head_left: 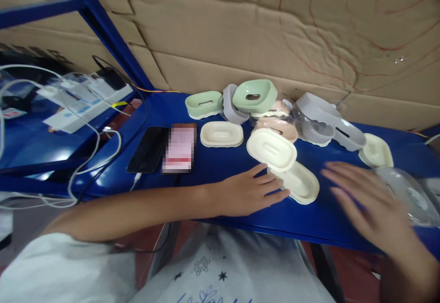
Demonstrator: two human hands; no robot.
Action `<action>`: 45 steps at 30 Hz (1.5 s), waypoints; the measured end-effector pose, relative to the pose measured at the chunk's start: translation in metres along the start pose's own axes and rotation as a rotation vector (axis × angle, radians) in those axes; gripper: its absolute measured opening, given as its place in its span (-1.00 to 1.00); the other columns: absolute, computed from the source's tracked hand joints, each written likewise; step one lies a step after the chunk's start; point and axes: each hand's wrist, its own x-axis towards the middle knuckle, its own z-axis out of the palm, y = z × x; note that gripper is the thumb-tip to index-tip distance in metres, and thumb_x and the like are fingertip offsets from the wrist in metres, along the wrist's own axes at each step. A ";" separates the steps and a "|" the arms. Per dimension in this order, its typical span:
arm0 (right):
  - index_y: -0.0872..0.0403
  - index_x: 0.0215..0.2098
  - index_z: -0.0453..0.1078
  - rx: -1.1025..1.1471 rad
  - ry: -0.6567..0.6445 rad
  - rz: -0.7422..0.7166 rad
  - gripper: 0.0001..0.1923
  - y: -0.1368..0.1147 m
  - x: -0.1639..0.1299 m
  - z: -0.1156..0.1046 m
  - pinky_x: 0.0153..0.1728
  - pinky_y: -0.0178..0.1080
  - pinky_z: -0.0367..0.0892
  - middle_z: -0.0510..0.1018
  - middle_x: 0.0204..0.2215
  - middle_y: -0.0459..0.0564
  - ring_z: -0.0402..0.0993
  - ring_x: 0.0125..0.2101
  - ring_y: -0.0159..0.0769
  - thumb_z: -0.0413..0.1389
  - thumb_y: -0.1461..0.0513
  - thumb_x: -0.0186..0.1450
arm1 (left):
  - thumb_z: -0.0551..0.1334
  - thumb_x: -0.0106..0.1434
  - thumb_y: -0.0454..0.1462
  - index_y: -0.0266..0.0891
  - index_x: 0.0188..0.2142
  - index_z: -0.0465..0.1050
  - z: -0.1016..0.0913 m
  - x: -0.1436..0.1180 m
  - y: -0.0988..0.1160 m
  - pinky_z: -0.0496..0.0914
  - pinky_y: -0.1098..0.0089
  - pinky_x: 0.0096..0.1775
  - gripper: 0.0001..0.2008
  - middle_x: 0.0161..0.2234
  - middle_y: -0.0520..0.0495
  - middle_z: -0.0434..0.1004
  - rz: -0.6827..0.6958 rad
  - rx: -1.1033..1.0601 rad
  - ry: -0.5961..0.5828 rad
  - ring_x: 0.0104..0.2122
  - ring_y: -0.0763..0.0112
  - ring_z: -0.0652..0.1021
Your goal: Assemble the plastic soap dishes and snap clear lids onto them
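Note:
My left hand (252, 190) lies with its fingers spread, the tips at the near edge of two overlapping cream oval soap dish pieces. The upper cream piece (271, 149) rests partly on the lower cream piece (300, 184). To the right, my right hand (369, 204) hovers over the blue table (220, 165), fingers stretched out, blurred by motion and holding nothing. Close beyond it are a cream oval piece (376, 151) and a clear plastic cover (407, 195), partly hidden by the hand. Another cream piece (222, 134) lies further left.
Green soap dishes (254, 96), grey soap dishes (319, 112) and a pink one (285, 129) are heaped at the back against cardboard (223, 32). Two phones (146, 149) lie at the left. A power strip (89, 106) with white cables stands beyond the blue frame (113, 32).

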 end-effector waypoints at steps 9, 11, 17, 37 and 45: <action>0.03 0.28 0.48 0.044 -0.117 -0.297 -0.54 -0.012 0.077 0.075 0.23 0.12 0.34 0.69 0.04 0.13 0.59 0.10 -0.03 0.20 0.01 0.52 | 0.25 0.48 -0.34 -0.24 -0.21 0.55 -0.009 -0.025 -0.008 0.40 0.24 -0.20 -0.89 -0.30 -0.07 0.57 0.049 -0.050 -0.008 -0.27 0.28 0.55; 0.02 0.24 0.51 0.032 -0.112 -0.268 -0.57 -0.005 0.069 0.069 0.24 0.09 0.30 0.72 -0.05 0.07 0.63 0.01 -0.09 0.19 0.00 0.52 | 0.26 0.46 -0.30 -0.23 -0.27 0.52 -0.008 -0.029 -0.009 0.41 0.23 -0.20 -0.87 -0.32 -0.06 0.55 0.042 -0.104 -0.011 -0.30 0.28 0.55; 0.03 -0.03 0.57 0.032 -0.131 -0.227 -0.71 0.013 0.056 0.053 0.12 -0.06 0.31 0.76 -0.14 -0.02 0.68 -0.20 -0.24 0.04 0.09 0.62 | 0.24 0.45 -0.26 -0.18 -0.29 0.48 -0.007 -0.034 -0.010 0.42 0.24 -0.21 -0.85 -0.36 0.01 0.58 0.019 -0.165 -0.030 -0.41 0.34 0.53; -0.02 0.13 0.60 0.075 0.100 0.059 -0.70 0.023 0.105 0.091 0.09 0.13 0.50 0.73 0.01 0.08 0.66 0.01 -0.01 0.09 0.17 0.55 | 0.57 0.23 -0.16 -0.17 0.37 0.30 -0.019 -0.042 -0.051 0.33 -0.16 0.29 -0.20 0.42 -0.40 0.23 -0.324 -0.141 -0.012 0.36 -0.22 0.34; -0.03 0.08 0.57 0.107 0.200 -0.022 -0.78 -0.009 0.096 0.071 0.04 0.02 0.48 0.73 -0.07 0.06 0.65 -0.03 -0.05 0.16 0.24 0.51 | 0.50 0.32 -0.06 -0.10 0.54 0.03 -0.013 -0.044 -0.055 0.31 -0.14 0.31 -0.02 0.48 -0.36 0.16 -0.351 -0.160 -0.017 0.36 -0.21 0.36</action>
